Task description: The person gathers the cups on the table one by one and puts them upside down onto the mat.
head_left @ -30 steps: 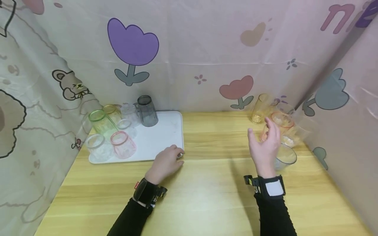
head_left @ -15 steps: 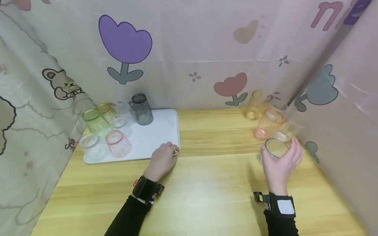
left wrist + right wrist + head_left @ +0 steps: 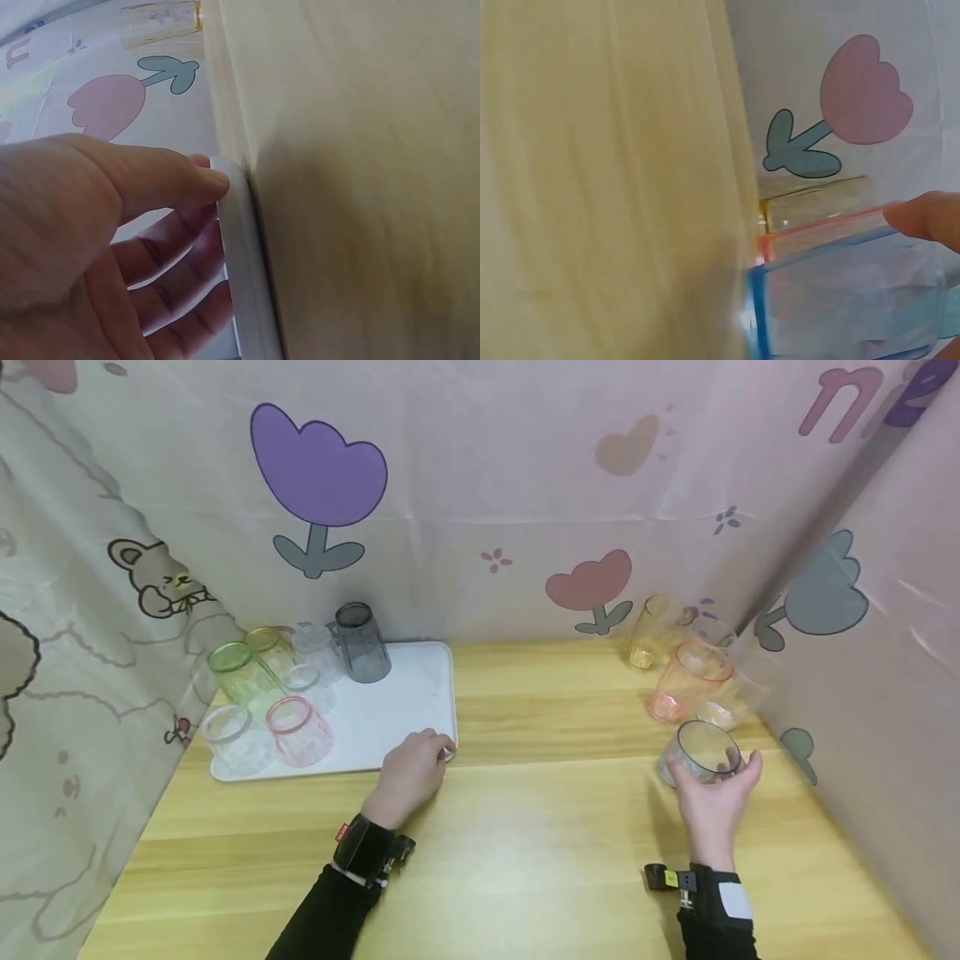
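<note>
Among the drinking glasses at the right, my right hand (image 3: pixel 712 814) holds a clear glass with a dark rim (image 3: pixel 699 745) between thumb and fingers. In the right wrist view, this glass (image 3: pixel 847 300) has a blue base and the thumb (image 3: pixel 926 217) lies at its upper part. My left hand (image 3: pixel 408 777) grips the front right corner of a white tray (image 3: pixel 412 693). Its thumb lies on the tray's rim (image 3: pixel 247 262) in the left wrist view, with the other fingers along the inner side.
On the tray stand a dark grey mug (image 3: pixel 365 647), a green glass (image 3: pixel 240 672), a pink glass (image 3: pixel 303 735) and several clear ones. Behind the held glass are an orange glass (image 3: pixel 678 693), a yellow glass (image 3: pixel 647 635) and clear glasses. A patterned curtain (image 3: pixel 465 468) borders the wooden table (image 3: pixel 525 860).
My right hand has come down from in front of the orange glass to the dark-rimmed glass and taken hold of it. The left hand stays at the tray corner.
</note>
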Action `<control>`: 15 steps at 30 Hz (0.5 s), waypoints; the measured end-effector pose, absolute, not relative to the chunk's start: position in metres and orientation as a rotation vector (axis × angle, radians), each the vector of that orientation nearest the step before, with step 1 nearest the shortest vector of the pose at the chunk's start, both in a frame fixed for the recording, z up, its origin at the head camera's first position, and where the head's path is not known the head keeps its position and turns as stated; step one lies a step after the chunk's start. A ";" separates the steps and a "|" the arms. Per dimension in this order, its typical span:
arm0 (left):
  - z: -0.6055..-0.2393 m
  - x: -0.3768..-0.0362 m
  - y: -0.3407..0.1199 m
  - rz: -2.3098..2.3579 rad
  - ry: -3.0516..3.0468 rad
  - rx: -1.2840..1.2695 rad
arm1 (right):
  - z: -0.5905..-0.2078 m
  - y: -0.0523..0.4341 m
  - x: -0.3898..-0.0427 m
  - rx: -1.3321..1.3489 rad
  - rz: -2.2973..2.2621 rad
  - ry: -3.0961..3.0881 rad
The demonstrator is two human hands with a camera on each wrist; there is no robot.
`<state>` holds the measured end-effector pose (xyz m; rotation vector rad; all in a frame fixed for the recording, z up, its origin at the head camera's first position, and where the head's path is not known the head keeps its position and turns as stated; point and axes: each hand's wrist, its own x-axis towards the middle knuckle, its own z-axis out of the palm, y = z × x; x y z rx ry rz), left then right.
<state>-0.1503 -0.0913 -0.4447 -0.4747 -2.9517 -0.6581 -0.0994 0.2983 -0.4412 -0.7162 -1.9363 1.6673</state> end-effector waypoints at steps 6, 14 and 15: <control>-0.447 -0.149 -0.091 -0.649 -2.934 -0.499 | -0.447 0.301 -0.100 -0.790 1.681 -1.920; -0.445 -0.150 -0.093 -0.634 -2.931 -0.485 | -0.448 0.302 -0.106 -0.842 1.717 -1.941; -0.445 -0.150 -0.093 -0.633 -2.930 -0.486 | -0.447 0.302 -0.106 -0.850 1.718 -1.946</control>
